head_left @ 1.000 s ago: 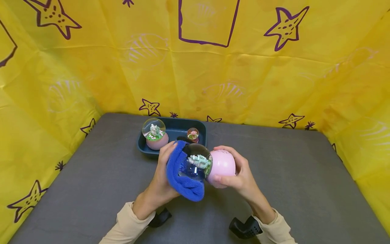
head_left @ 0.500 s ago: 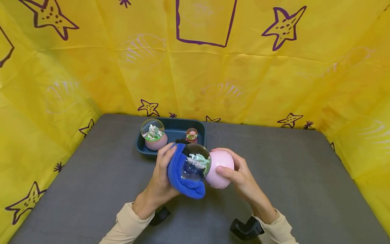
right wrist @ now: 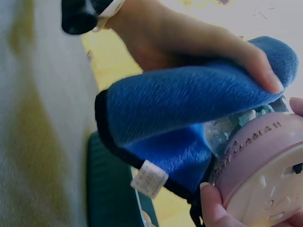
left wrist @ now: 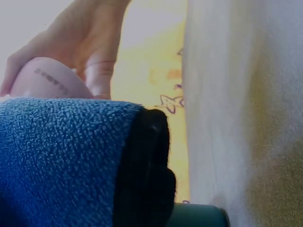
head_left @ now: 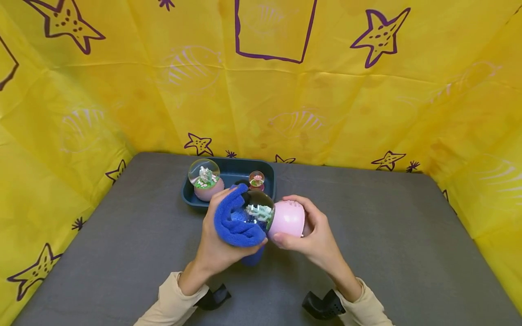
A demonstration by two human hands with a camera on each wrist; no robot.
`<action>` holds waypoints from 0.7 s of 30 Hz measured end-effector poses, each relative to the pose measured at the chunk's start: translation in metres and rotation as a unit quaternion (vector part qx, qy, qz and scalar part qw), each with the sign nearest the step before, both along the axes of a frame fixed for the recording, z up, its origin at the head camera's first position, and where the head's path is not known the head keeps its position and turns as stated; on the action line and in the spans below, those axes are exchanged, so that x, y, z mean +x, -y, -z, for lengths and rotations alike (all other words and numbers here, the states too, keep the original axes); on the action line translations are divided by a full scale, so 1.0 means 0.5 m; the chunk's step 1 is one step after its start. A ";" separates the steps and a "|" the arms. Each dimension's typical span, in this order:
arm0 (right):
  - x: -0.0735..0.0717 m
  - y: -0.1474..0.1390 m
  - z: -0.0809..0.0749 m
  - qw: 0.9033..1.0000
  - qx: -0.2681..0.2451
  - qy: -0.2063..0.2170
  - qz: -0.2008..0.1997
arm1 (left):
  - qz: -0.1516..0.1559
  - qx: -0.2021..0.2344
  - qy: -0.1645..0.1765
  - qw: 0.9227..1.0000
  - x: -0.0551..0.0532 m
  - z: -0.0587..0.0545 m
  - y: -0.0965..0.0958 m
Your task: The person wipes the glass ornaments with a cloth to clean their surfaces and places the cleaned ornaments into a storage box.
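Note:
A snow globe with a pale green figure inside lies on its side between my two hands, above the table. My right hand grips its pink base; raised letters and a whitish underside show in the right wrist view. Wrapped over the glass dome is a blue cloth with a black edge and a white tag. My left hand holds this cloth around the dome, its thumb pressing the fabric. The cloth covers the dome's left end.
Behind the hands stands a dark teal tray on the grey table. It holds a second snow globe with a pink base at its left and a tiny globe at its right. Yellow printed fabric encloses the table.
The globe and cloth have shifted a little left. The pink base has turned in my right hand, and my left hand has rolled the cloth further around the dome.

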State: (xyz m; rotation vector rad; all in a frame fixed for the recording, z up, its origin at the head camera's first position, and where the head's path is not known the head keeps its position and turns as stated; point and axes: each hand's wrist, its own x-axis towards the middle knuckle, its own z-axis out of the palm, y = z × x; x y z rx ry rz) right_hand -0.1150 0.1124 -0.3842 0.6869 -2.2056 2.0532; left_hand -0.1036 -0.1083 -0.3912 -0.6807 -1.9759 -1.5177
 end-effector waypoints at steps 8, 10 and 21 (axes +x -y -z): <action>-0.002 0.001 0.005 0.996 0.042 -0.078 0.014 | 0.018 0.002 0.080 0.997 0.004 -0.014 0.014; -0.002 0.000 0.007 0.989 0.075 -0.122 0.025 | 0.025 -0.025 0.114 0.993 0.005 -0.016 0.016; -0.011 -0.006 0.011 0.962 0.126 -0.241 0.020 | -0.003 -0.115 0.125 0.985 0.007 -0.015 0.014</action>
